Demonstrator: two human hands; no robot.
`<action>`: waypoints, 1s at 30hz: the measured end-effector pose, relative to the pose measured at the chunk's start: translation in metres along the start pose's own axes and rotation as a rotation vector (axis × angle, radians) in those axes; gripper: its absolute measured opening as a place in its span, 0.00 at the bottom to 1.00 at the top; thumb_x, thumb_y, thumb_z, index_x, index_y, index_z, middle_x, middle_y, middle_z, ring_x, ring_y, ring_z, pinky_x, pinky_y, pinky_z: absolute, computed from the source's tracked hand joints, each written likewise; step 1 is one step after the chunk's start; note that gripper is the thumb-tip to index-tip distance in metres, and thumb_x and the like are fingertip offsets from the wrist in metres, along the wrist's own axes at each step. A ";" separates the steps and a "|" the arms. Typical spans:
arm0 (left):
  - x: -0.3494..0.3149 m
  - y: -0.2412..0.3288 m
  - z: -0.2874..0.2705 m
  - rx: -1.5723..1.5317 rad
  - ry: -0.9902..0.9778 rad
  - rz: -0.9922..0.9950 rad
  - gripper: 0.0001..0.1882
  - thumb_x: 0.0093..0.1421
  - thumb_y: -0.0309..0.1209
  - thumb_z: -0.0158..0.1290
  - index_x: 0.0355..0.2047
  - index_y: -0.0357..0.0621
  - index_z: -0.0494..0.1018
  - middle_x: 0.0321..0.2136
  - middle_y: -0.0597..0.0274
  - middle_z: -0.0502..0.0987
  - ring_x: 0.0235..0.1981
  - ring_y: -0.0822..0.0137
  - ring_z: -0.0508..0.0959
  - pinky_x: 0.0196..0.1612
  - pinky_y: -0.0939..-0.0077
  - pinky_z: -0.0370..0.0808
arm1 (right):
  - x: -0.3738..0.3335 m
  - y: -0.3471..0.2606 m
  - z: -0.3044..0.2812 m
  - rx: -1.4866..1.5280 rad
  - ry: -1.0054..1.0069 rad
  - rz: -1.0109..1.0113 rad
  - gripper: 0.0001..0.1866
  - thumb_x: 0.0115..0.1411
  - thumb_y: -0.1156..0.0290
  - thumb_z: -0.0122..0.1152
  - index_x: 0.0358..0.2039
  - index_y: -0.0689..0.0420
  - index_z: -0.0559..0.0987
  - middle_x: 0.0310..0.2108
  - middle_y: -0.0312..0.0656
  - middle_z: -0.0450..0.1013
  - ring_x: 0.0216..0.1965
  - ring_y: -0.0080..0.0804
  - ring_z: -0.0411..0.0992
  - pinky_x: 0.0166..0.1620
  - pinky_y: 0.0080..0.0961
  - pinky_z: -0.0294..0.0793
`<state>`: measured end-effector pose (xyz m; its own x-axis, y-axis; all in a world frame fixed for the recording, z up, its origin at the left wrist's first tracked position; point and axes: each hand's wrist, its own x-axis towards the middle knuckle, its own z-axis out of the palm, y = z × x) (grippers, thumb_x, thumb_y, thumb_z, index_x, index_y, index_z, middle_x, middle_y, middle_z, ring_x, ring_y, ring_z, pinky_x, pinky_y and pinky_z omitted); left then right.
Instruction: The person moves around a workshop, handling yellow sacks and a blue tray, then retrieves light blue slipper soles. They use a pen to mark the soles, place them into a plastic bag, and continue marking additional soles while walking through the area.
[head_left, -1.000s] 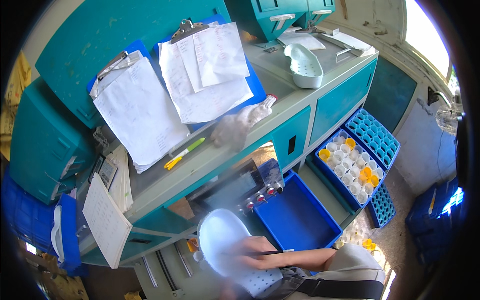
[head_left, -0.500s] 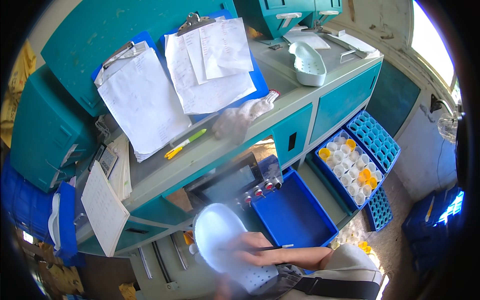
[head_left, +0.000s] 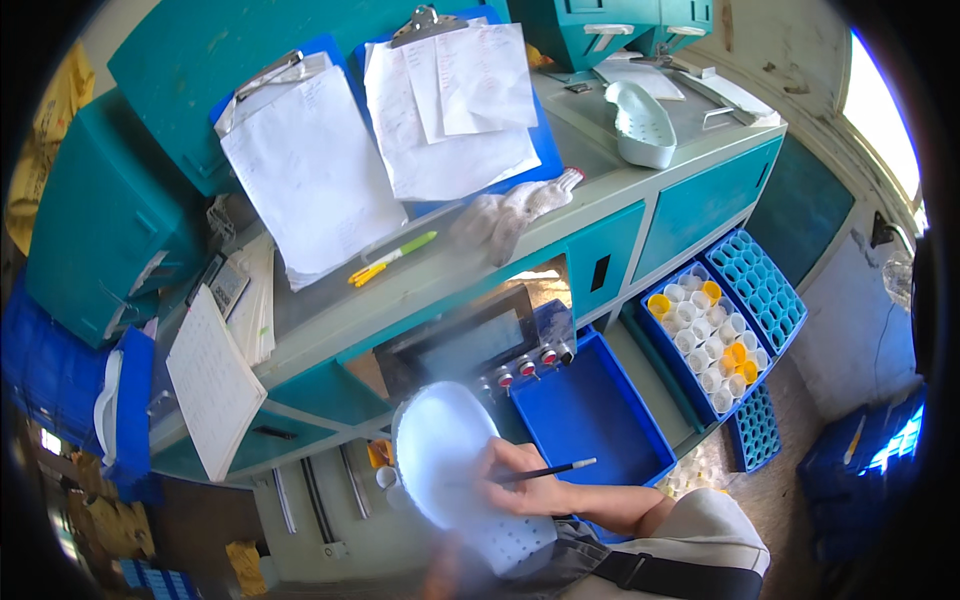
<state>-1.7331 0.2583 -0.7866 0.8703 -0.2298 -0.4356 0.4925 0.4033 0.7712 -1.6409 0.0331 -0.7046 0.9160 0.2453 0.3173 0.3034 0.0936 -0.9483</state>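
A long white shell [head_left: 435, 440], shaped like a shoe bed and dotted with small holes at its near end, lies tilted in front of me. My right hand [head_left: 525, 478] is at its right side, fingers closed round a thin black stick [head_left: 545, 471] with a pale tip, like a pen or slim brush. The stick's other end runs over the shell's hollow and is blurred. Low at the shell's left edge is my left hand [head_left: 442, 572], smeared so that its fingers cannot be made out.
Beyond stands a teal bench with clipboards [head_left: 455, 110], a work glove [head_left: 515, 212], markers [head_left: 392, 258] and a similar perforated shell [head_left: 643, 128]. A control panel [head_left: 470, 345] sits below. To the right are a blue tray [head_left: 595, 405] and a crate of white and yellow cups [head_left: 712, 340].
The view has shifted, so the bench sits slightly higher and further right. My right hand still grips the stick, which now tilts up more at its pale tip.
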 end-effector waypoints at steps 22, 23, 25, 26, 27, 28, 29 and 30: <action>-0.024 0.036 0.043 0.051 -0.043 0.226 0.55 0.44 0.60 0.66 0.63 0.35 0.60 0.54 0.54 0.71 0.56 0.61 0.73 0.58 0.65 0.72 | -0.007 0.004 0.042 -0.093 -0.074 -0.094 0.08 0.55 0.74 0.68 0.27 0.61 0.75 0.23 0.43 0.78 0.24 0.32 0.79 0.29 0.24 0.77; -0.025 0.035 0.043 0.054 -0.036 0.239 0.54 0.45 0.60 0.66 0.62 0.34 0.61 0.53 0.54 0.71 0.55 0.61 0.73 0.57 0.65 0.72 | -0.006 0.004 0.043 -0.109 -0.103 -0.105 0.08 0.55 0.74 0.68 0.27 0.61 0.75 0.23 0.43 0.78 0.24 0.32 0.79 0.29 0.24 0.77; -0.028 0.033 0.040 0.064 -0.030 0.242 0.53 0.45 0.60 0.66 0.61 0.34 0.62 0.52 0.54 0.72 0.54 0.61 0.74 0.57 0.66 0.72 | -0.007 0.003 0.044 -0.122 -0.135 -0.086 0.08 0.57 0.74 0.66 0.27 0.60 0.74 0.23 0.42 0.78 0.24 0.29 0.78 0.30 0.23 0.76; -0.029 0.033 0.039 0.072 -0.030 0.232 0.52 0.45 0.60 0.66 0.60 0.34 0.63 0.52 0.55 0.72 0.54 0.61 0.74 0.56 0.66 0.72 | -0.007 0.003 0.045 -0.117 -0.139 -0.058 0.09 0.59 0.75 0.64 0.27 0.60 0.72 0.23 0.42 0.78 0.25 0.25 0.78 0.31 0.20 0.76; -0.030 0.032 0.039 0.061 -0.027 0.245 0.51 0.45 0.59 0.66 0.59 0.34 0.64 0.52 0.56 0.72 0.54 0.63 0.74 0.56 0.67 0.72 | -0.007 0.002 0.045 -0.114 -0.142 -0.032 0.09 0.60 0.76 0.62 0.27 0.60 0.70 0.24 0.41 0.77 0.25 0.22 0.77 0.31 0.18 0.75; -0.032 0.033 0.039 0.048 -0.034 0.237 0.50 0.45 0.59 0.67 0.58 0.35 0.66 0.51 0.57 0.72 0.53 0.64 0.74 0.56 0.68 0.72 | -0.007 0.001 0.046 -0.106 -0.146 -0.050 0.10 0.60 0.75 0.62 0.27 0.59 0.70 0.24 0.41 0.77 0.25 0.22 0.77 0.31 0.18 0.75; -0.032 0.032 0.039 0.016 -0.037 0.251 0.48 0.45 0.58 0.68 0.57 0.36 0.67 0.51 0.60 0.72 0.53 0.66 0.73 0.55 0.69 0.71 | -0.008 0.000 0.046 -0.097 -0.150 -0.068 0.10 0.61 0.75 0.63 0.27 0.59 0.70 0.24 0.41 0.78 0.25 0.22 0.77 0.31 0.18 0.75; -0.033 0.033 0.040 0.002 -0.038 0.258 0.47 0.45 0.57 0.68 0.57 0.37 0.68 0.51 0.61 0.72 0.53 0.66 0.73 0.56 0.70 0.71 | -0.008 -0.001 0.047 -0.113 -0.165 -0.059 0.10 0.61 0.74 0.63 0.27 0.59 0.70 0.24 0.41 0.78 0.25 0.22 0.77 0.31 0.18 0.75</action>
<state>-1.7459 0.2438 -0.7280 0.9665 -0.1526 -0.2065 0.2540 0.4512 0.8555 -1.6609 0.0764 -0.7056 0.8433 0.3984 0.3609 0.3912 0.0057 -0.9203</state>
